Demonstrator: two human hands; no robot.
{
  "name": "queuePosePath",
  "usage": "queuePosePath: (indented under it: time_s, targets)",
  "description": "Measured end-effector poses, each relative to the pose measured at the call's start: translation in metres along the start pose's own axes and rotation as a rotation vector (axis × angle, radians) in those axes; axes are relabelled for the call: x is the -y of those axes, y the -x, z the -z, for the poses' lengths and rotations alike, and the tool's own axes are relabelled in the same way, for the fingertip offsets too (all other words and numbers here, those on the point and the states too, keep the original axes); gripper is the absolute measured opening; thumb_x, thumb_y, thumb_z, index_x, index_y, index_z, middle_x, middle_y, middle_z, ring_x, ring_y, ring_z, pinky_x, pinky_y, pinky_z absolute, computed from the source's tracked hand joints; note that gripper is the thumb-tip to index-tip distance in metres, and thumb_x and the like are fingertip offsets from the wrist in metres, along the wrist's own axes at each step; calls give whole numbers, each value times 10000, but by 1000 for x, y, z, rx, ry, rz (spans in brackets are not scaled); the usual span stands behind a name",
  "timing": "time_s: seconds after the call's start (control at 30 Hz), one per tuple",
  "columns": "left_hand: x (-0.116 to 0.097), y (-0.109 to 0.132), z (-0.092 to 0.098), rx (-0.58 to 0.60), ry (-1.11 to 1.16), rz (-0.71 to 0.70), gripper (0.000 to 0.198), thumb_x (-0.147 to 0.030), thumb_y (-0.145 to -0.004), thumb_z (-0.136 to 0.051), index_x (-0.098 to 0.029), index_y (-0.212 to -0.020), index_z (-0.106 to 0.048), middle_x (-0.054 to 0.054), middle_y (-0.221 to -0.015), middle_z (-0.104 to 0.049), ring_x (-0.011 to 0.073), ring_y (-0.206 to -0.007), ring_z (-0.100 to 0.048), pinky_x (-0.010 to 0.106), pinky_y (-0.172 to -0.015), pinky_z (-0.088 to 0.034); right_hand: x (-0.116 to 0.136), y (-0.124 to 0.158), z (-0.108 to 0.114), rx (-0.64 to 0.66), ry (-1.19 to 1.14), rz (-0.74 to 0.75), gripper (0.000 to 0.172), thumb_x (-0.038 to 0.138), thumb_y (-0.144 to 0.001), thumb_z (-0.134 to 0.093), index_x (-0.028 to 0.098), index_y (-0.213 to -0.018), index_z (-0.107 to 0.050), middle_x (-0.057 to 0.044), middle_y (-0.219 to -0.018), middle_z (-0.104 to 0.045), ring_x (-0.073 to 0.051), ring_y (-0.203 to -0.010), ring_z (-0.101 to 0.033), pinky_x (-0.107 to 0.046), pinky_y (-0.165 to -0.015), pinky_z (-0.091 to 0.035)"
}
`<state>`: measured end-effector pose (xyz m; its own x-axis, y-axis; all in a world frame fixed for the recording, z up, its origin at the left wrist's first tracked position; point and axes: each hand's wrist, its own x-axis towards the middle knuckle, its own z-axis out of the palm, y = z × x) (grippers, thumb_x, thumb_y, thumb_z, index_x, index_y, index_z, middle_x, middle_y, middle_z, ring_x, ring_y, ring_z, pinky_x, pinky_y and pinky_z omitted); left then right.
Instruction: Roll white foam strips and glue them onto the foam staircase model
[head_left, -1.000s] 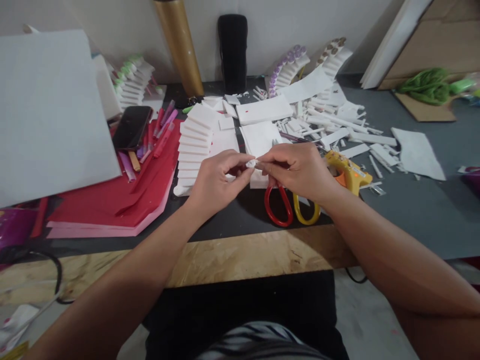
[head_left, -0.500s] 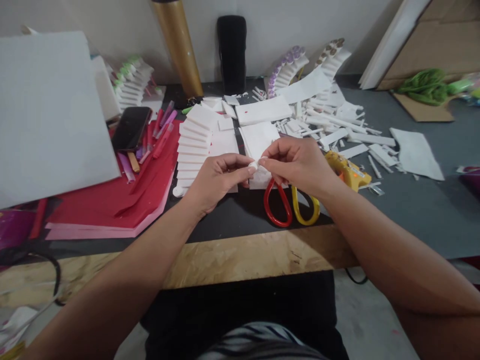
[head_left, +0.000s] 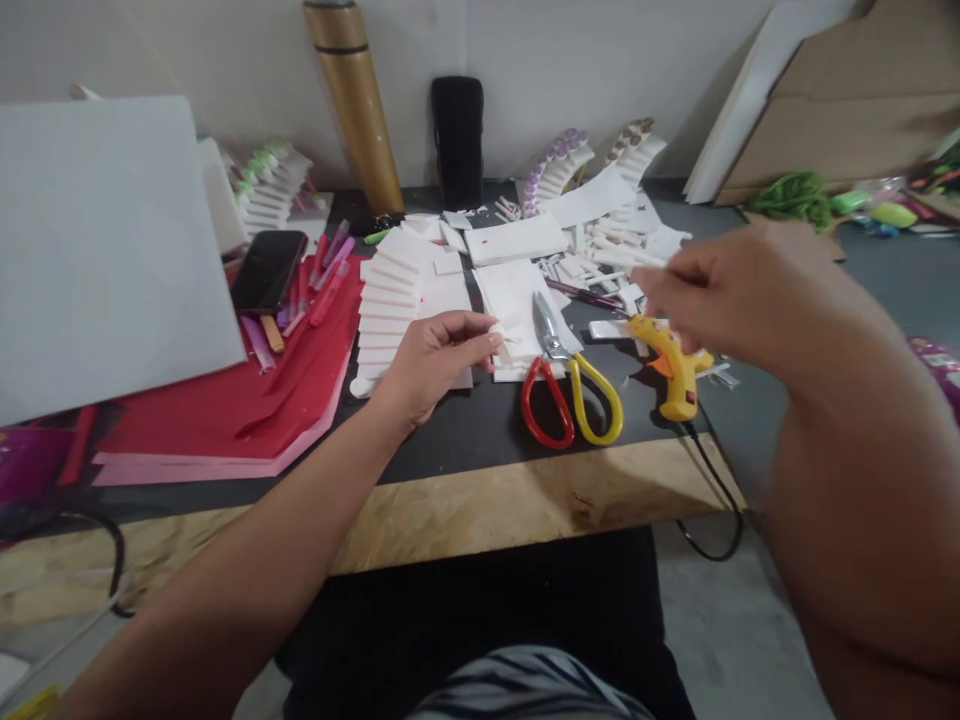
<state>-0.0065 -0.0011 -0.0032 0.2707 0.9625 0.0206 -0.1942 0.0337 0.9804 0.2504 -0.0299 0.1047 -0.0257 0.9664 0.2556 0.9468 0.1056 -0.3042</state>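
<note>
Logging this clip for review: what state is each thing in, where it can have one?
Left hand: pinching a small white piece
Right hand: raised, fingers curled; grip unclear
Scissors: lying flat, blades closed or nearly so
Yellow glue gun: lying down, cord attached; power unclear
Smartphone: face up, screen dark
Gold flask: standing
Black case: upright by the wall
Red sheets: stacked over pink sheets

The small thin craft piece (head_left: pixel 496 333) is white. Silver-bladed metal scissors (head_left: pixel 553 345) have one red loop handle, one yellow. The yellow plastic glue gun (head_left: pixel 679 385) has an orange trigger (head_left: pixel 661 364). Flat red paper sheets (head_left: pixel 202 410) overlie pink ones (head_left: pixel 195 472); the cloth garment (head_left: pixel 525 690) is striped dark and pale.
</note>
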Motion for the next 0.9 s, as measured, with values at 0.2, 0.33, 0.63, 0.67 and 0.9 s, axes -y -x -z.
queuePosePath:
  time_s: [0.2, 0.33, 0.63, 0.67, 0.9]
  targets:
    - [1, -2, 1, -5, -33, -47, 258, -268, -702, -865, -142, -905, -765, 0, -796, -728, 85, -591, -647, 261, -641, -539, -42, 46, -13, 227, 505, -317, 568, 692, -850, -631, 233, -517, -598, -91, -564, -547, -168, -491, -308, -359, -535, -292]
    - [2, 0, 0, 22, -106, -76, 238, -285, -737, -832, -157, -926, -764, 9, -796, -729, 91, -606, -639, 273, -656, -535, -59, 60, -32, 364, 340, -363, 510, 659, -845, -589, 248, -544, -569, -97, -596, -589, -200, -489, -428, -361, -516, -338]
    - [1, 0, 0, 7, -69, -73, 236, -284, -732, -834, -162, -919, -758, -5, -745, -713, 91, -604, -637, 275, -672, -534, -62, 66, -40, 96, -731, -628, 70, 222, -753, -713, 228, -750, -644, -54, -604, -632, -208, -498, -581, -363, -517, -452]
    - [2, -1, 0, 10, -41, -63, 236, -288, -730, -838, -165, -914, -756, -10, -734, -708, 91, -606, -639, 274, -678, -536, -60, 64, -41, 102, -872, -575, 60, 191, -754, -715, 222, -781, -672, -55, -599, -636, -197, -485, -569, -354, -502, -439]
    - [1, -2, 4, -21, 67, 19, 267, -310, -694, -865, -165, -883, -745, -2, -754, -717, 95, -606, -648, 272, -665, -540, -22, 35, -41, 111, -1112, -382, 164, 126, -754, -715, 170, -912, -723, -108, -831, -721, -147, -529, -557, -291, -417, -373]
